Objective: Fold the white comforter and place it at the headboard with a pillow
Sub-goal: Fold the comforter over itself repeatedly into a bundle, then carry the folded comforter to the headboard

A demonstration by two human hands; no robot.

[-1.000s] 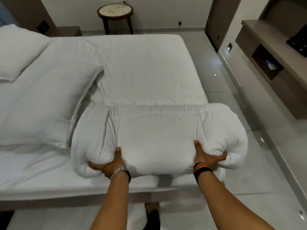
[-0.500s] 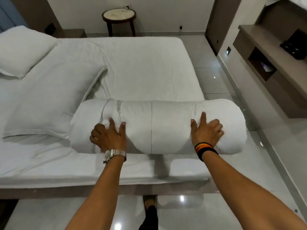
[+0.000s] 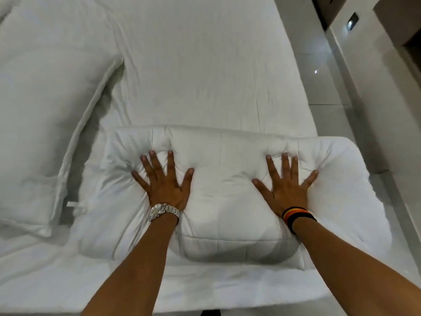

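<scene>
White quilted comforter (image 3: 227, 201), a rolled-up bundle half a second ago, now sits squashed flat at the near bed edge. I see left hand (image 3: 165, 185) and right hand (image 3: 287, 190) pressing down, fingers splayed, gripping nothing. Fold looks done; carrying it to the headboard remains.

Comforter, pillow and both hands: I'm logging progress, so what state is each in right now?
Comforter: folded into a thick bundle, lying on the bed, dented under both palms.
Pillow: flat on the bed beside the comforter, untouched.
Left hand: open, fingers spread, pressing down.
Right hand: open, fingers spread, pressing down.
</scene>
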